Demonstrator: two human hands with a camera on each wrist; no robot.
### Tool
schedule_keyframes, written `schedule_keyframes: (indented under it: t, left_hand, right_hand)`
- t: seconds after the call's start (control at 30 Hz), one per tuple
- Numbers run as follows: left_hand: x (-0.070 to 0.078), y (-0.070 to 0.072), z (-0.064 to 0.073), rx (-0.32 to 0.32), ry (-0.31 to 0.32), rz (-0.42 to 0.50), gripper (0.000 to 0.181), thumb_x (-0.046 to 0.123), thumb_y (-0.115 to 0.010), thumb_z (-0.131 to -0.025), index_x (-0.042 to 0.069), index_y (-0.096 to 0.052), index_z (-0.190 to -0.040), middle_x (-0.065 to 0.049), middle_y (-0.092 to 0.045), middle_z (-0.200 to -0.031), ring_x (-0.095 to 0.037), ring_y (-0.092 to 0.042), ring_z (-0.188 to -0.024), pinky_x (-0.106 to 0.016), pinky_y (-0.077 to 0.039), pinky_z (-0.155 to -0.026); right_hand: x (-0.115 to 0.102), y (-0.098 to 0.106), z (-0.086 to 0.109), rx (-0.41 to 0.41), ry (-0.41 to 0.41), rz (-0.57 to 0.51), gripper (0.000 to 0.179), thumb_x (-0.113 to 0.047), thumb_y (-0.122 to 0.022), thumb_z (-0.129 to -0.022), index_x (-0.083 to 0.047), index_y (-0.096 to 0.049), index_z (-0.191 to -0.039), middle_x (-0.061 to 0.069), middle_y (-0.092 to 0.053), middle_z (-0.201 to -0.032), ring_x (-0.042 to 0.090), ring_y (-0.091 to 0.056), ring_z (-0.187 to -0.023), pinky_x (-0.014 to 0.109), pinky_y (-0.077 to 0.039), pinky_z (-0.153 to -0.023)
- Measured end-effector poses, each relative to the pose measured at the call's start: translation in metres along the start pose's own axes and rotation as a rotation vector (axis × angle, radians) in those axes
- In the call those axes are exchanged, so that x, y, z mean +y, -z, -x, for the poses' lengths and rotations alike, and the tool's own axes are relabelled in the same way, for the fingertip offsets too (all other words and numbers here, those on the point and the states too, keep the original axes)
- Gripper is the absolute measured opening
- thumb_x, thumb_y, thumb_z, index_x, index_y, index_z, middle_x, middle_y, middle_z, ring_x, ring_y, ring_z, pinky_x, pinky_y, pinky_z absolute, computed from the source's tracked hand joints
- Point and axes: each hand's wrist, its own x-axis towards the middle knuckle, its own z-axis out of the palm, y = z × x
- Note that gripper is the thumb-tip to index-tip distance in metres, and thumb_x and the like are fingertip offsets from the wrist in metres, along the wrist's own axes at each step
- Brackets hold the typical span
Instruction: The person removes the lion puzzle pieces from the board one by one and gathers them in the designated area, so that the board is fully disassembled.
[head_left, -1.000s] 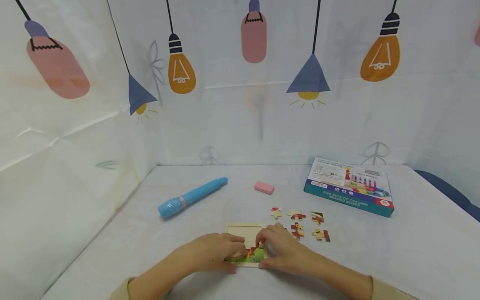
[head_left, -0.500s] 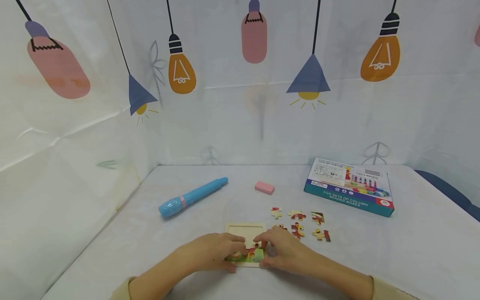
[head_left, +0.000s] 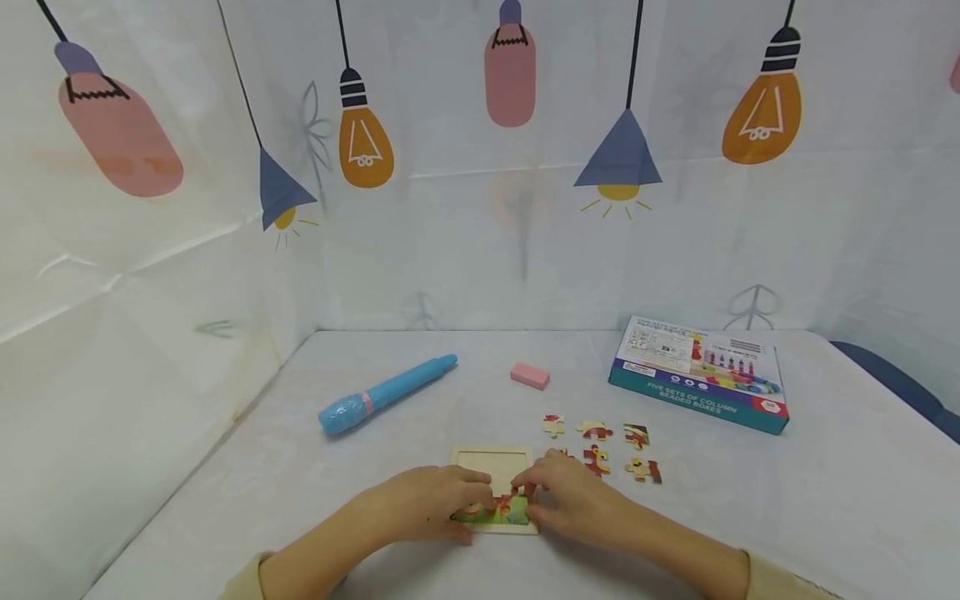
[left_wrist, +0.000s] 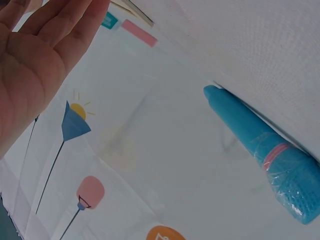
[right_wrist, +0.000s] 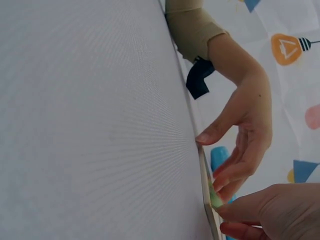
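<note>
A small wooden puzzle tray (head_left: 491, 448) lies flat near the front of the table. Picture pieces (head_left: 516, 510) with green and red print fill its near rows, while bare wood shows in the far part. My left hand (head_left: 427, 504) holds the tray at its left: the thumb is on the near edge and bent fingers rest over the pieces. At the tray's right side, my right hand (head_left: 573, 504) pinches a puzzle piece between thumb and index finger; the fingers hide most of it. Several loose jigsaw pieces (head_left: 597, 460) lie right of the tray, one partly behind the right hand.
Behind the tray lie a blue microphone-shaped toy (head_left: 386, 394) in clear wrap and a pink eraser-like block (head_left: 530, 376). A flat teal-and-white box (head_left: 697, 375) is at the back right. A printed white sheet (head_left: 480, 242) stands behind the table.
My right thumb has moved up slightly from the tray's near edge along its right side. The right index finger shifted left, then back. The left hand stays still.
</note>
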Motion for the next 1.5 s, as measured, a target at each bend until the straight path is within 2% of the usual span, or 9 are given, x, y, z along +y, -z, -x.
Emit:
schedule_keyframes:
  t: [0.53,0.8,1.13,1.37,1.5]
  left_hand:
    - [0.0001,-0.0004,0.0002,0.003,0.000,-0.020,0.028,0.033,-0.070,-0.079,0.028,-0.060,-0.105,0.004,-0.054,-0.126,-0.012,-0.054,-0.110,-0.031,-0.046,-0.086]
    - [0.0011,0.0007,0.0003,-0.005,0.015,-0.007,0.028,0.032,-0.070,-0.079,0.028,-0.060,-0.105,0.005,-0.054,-0.127,-0.012,-0.054,-0.109,-0.032,-0.046,-0.086]
    - [0.0020,0.0017,0.0000,-0.010,0.017,0.007,0.026,0.031,-0.070,-0.080,0.028,-0.060,-0.104,0.005,-0.054,-0.126,-0.010,-0.055,-0.105,-0.031,-0.047,-0.084]
    - [0.0009,0.0015,-0.0002,0.001,-0.005,0.011,0.027,0.030,-0.070,-0.079,0.027,-0.060,-0.104,0.009,-0.055,-0.121,-0.002,-0.054,-0.089,-0.026,-0.048,-0.079]
    - [0.0005,0.0011,-0.0003,0.004,-0.007,0.007,0.027,0.031,-0.070,-0.079,0.026,-0.061,-0.104,0.009,-0.056,-0.120,-0.001,-0.054,-0.086,-0.025,-0.048,-0.078]
  right_hand:
    - [-0.0003,0.0017,-0.0019,0.015,0.054,0.082,0.022,-0.006,-0.070,-0.077,-0.011,-0.068,-0.099,-0.013,-0.058,-0.081,0.006,-0.048,-0.078,0.022,-0.044,-0.070]
    - [-0.0020,0.0030,-0.0023,-0.029,-0.002,0.095,0.025,-0.011,-0.070,-0.079,-0.014,-0.066,-0.103,-0.016,-0.056,-0.084,0.006,-0.047,-0.082,0.025,-0.044,-0.074]
    - [-0.0031,0.0050,-0.0014,-0.063,-0.029,0.056,0.024,-0.012,-0.066,-0.081,-0.014,-0.063,-0.105,-0.017,-0.053,-0.086,0.005,-0.047,-0.083,0.022,-0.045,-0.075]
    - [-0.0065,0.0068,-0.0007,-0.012,-0.025,-0.060,0.013,-0.011,-0.063,-0.086,-0.018,-0.063,-0.097,-0.018,-0.051,-0.083,0.003,-0.046,-0.078,0.019,-0.043,-0.067]
    - [-0.0088,0.0081,-0.0020,0.015,-0.008,-0.089,0.011,-0.010,-0.065,-0.085,-0.020,-0.062,-0.090,-0.018,-0.052,-0.080,0.003,-0.047,-0.076,0.019,-0.044,-0.066]
